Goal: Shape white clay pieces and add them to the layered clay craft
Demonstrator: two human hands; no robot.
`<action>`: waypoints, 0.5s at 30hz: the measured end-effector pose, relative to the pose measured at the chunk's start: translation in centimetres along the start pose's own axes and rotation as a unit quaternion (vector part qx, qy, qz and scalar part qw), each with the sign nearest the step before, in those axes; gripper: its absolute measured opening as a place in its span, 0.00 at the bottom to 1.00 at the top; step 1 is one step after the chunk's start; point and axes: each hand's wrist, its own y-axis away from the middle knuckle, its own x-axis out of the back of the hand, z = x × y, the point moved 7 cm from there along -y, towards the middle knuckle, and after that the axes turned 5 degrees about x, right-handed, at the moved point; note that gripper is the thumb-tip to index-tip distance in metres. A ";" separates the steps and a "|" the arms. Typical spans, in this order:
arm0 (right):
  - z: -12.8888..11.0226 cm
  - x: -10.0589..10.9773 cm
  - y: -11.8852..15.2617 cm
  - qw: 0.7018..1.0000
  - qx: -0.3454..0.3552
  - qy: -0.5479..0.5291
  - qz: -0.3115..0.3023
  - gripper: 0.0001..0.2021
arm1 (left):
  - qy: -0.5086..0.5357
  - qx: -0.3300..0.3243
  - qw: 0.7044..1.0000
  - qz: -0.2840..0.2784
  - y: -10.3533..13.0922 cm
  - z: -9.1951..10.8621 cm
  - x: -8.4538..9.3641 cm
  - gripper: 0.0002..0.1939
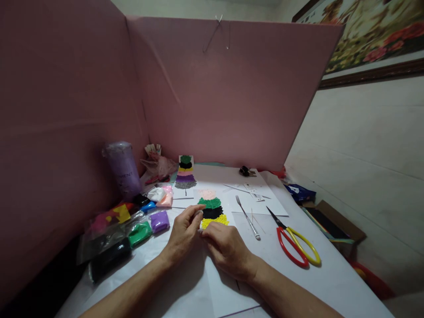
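My left hand point(184, 230) is closed, thumb and forefinger pinching a small pale lump point(200, 212) that looks like modelling clay. Beside it my right hand point(229, 247) has curled fingers, with a pale bit showing at its fingertips; the hands largely hide what is between them. Just beyond them, on white paper point(217, 289), lies a leaf-shaped picture point(213, 213) in feathery bands of pink, green, black and yellow. Its lower part is covered by my hands. Farther back, a similar finished-looking card point(186, 171) adds purple and grey bands and a dark stem.
Right of my hands lie a fork point(247, 217), thin sticks point(253, 216) and red-and-yellow-handled scissors point(293, 240). Keys point(247, 171) rest at the back. On the left are purple point(159, 221) and green clay packets point(139, 233), a black packet point(111, 259) and a purple cylinder point(123, 170). Pink panels point(215, 97) stand behind.
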 end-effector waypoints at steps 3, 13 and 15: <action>0.0 0.0 0.0 1.000 -0.002 -0.005 0.000 0.07 | 0.005 0.004 1.000 -0.008 0.1 -0.1 -0.1 0.16; 0.0 0.1 0.0 1.000 -0.003 -0.004 -0.002 0.08 | 0.006 0.009 1.000 -0.014 -0.1 -0.5 -0.3 0.16; 0.0 0.1 0.0 1.000 -0.004 -0.006 -0.002 0.08 | 0.010 0.014 1.000 -0.023 -0.1 -0.7 -0.4 0.15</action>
